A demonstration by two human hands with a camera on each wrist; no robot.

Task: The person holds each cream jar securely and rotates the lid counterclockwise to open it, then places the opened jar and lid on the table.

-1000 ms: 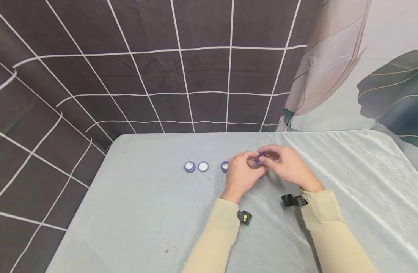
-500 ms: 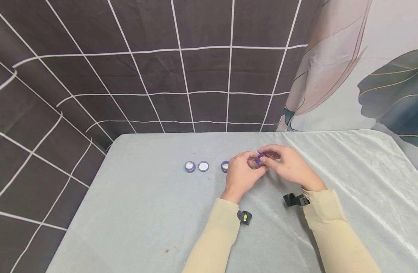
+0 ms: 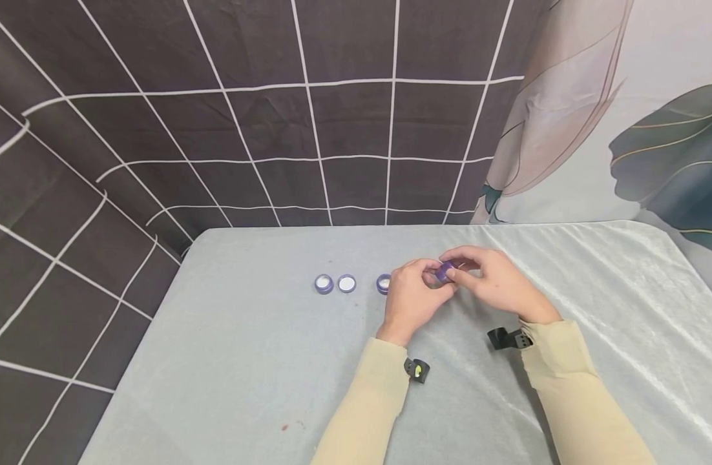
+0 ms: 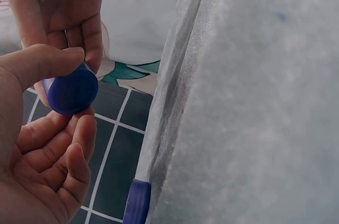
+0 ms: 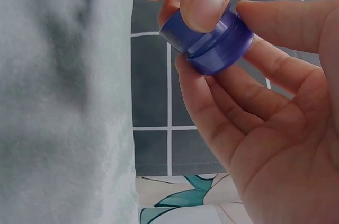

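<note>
Above the table, my left hand (image 3: 414, 297) and right hand (image 3: 495, 281) meet around a small purple screw-top jar (image 3: 445, 272). In the right wrist view a seam runs round the jar (image 5: 233, 57); my left thumb and fingers pinch one part, my right thumb and fingertips the other. The left wrist view shows its round flat end (image 4: 72, 94) under my left thumb. Partly behind my left hand stands a second purple jar (image 3: 382, 284), pale inside. Farther left lie an uncovered purple jar (image 3: 324, 284) and a flat purple lid (image 3: 347, 283) with a white face.
A pale grey velvety cloth (image 3: 245, 349) covers the table, creased on the right. Dark gridded fabric (image 3: 356, 123) hangs behind and to the left. A leaf-patterned curtain (image 3: 577, 148) hangs at the right. Each wrist carries a black camera mount (image 3: 417, 370).
My right wrist has swung slightly to the right, and the held jar has turned a little, showing more purple between the fingers. My left hand and the pieces on the table have stayed in place.
</note>
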